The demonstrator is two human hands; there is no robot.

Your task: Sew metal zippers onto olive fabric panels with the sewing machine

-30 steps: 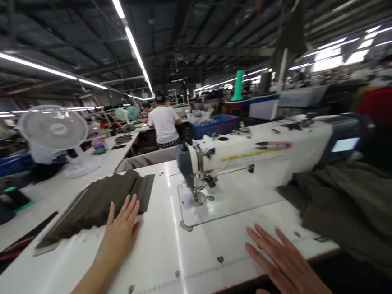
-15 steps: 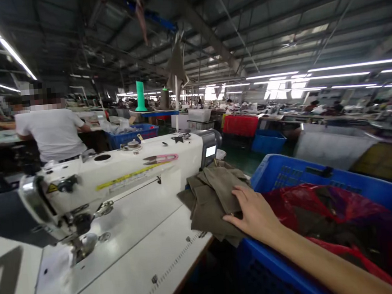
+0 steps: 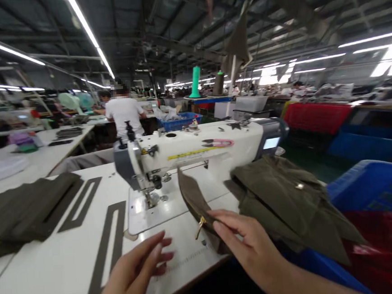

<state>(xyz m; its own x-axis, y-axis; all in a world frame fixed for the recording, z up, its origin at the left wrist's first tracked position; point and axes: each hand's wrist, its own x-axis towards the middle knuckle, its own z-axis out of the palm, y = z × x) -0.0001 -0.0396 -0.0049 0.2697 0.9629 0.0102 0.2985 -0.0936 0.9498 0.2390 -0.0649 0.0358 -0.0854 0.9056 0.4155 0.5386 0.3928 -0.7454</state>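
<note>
Beside the industrial sewing machine (image 3: 196, 149), an olive zippered fabric piece (image 3: 194, 203) is grasped by the fingers of the right hand (image 3: 252, 240) over the white worktop (image 3: 40, 279), while the left hand (image 3: 134, 272) is held open, released.

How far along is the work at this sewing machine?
Looks done: strips of olive fabric lie stacked at the table's left. In hand: the right hand holds an olive fabric piece with a gold zipper pull; the left hand is open and empty. Left: the olive garment pile beside the sewing machine.
</note>
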